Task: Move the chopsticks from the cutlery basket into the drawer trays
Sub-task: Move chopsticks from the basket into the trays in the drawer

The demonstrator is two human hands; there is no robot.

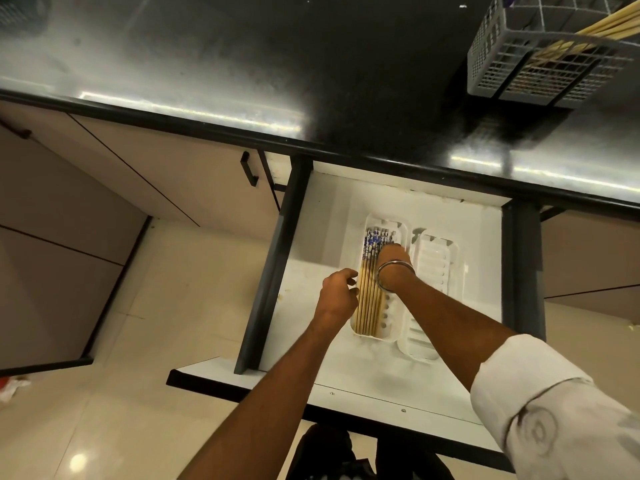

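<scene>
A white drawer (318, 237) stands pulled out under the black counter. Two white trays lie inside it. The left tray (389, 327) holds several wooden chopsticks (367, 299) with blue-patterned tops. The right tray (433, 258) shows no chopsticks. My right hand (393, 259), a metal bangle on its wrist, reaches down onto the chopsticks' upper part; its fingers are blurred. My left hand (337, 292) hovers just left of the left tray, fingers curled and apart, holding nothing. More plain wooden chopsticks (609, 24) stick out of the grey cutlery basket (512, 60) on the counter at top right.
The black glossy counter (242, 64) runs across the top. Beige cabinet doors with a black handle (250, 168) are left of the drawer. The drawer's black front edge (277, 393) juts toward me over the tiled floor (104, 410).
</scene>
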